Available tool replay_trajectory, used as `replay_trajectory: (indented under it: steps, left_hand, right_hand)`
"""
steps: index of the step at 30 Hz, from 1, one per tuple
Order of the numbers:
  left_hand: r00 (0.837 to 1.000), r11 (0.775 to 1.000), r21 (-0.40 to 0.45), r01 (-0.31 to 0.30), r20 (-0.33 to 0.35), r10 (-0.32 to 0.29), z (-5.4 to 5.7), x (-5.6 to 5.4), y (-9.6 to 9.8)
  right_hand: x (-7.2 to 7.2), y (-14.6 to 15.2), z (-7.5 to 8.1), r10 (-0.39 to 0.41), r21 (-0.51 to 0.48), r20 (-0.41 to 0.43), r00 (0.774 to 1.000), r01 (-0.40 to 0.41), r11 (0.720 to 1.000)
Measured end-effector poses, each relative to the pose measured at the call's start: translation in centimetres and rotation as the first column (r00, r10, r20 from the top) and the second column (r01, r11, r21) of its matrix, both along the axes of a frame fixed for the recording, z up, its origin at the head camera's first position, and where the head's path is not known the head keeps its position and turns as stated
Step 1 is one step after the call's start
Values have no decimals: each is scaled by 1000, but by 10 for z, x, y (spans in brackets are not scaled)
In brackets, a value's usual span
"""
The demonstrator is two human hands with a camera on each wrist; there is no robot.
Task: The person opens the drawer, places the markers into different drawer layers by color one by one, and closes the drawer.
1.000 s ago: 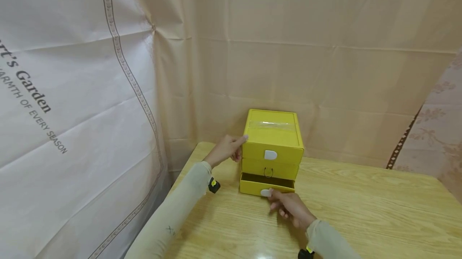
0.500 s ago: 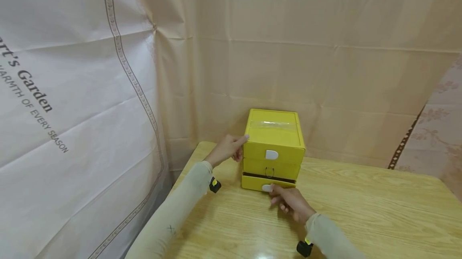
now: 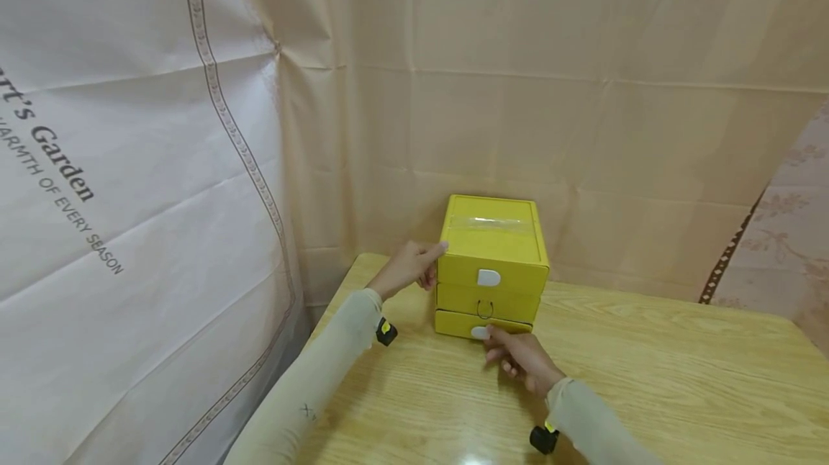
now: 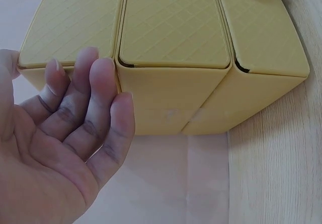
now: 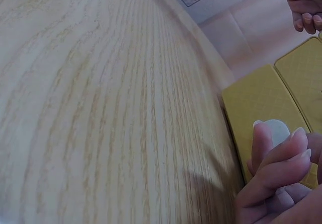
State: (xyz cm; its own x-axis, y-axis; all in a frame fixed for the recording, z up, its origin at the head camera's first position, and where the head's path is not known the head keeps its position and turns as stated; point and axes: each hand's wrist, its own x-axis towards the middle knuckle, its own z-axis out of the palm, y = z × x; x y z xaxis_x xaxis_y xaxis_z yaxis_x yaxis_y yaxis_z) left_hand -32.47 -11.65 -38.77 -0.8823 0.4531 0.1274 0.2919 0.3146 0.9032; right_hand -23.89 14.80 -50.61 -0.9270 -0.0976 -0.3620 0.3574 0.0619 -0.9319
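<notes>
A yellow chest of drawers (image 3: 490,299) with three stacked drawers stands on the wooden table. My left hand (image 3: 409,265) steadies its left side, with the thumb on the top edge and the loosely bent fingers beside the side wall. In the left wrist view these fingers (image 4: 103,78) lie near the seams between the drawer fronts. At the front, my right hand (image 3: 523,358) pinches the white handle (image 3: 480,332) of the bottom drawer (image 3: 453,324). That drawer now sits almost flush. The right wrist view shows the handle (image 5: 278,132) partly hidden by fingers.
The top drawer has a white tab (image 3: 488,278), and the middle one a dark wire loop (image 3: 484,309). Clear tape (image 3: 490,222) crosses the chest's top. A beige curtain (image 3: 492,91) hangs behind, a printed white cloth (image 3: 142,184) at the left.
The bottom drawer has slid inward from partly pulled out to nearly closed, and my right hand has moved forward with it. My left hand has stayed at the chest's side.
</notes>
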Motion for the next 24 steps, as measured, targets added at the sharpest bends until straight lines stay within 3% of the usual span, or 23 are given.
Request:
replay_trajectory:
  steps: [8, 13, 19, 24]
  left_hand:
    - [1000, 1000, -11, 3, 0, -3, 0, 0, 3]
    - [1000, 1000, -5, 6, 2, -6, -2, -1, 6]
    - [1000, 1000, -25, -2, -28, 1, -7, 3, 1]
    - [989, 987, -119, -108, -114, 94, -14, 11, -20]
  right_hand:
    - [2, 0, 1, -33, -21, 2, 999, 33, 999]
    - [6, 0, -2, -21, 115, -73, 997, 29, 993]
    - [17, 6, 7, 137, 361, -179, 974, -65, 930]
    - [28, 30, 27, 253, 457, -202, 946, -138, 879]
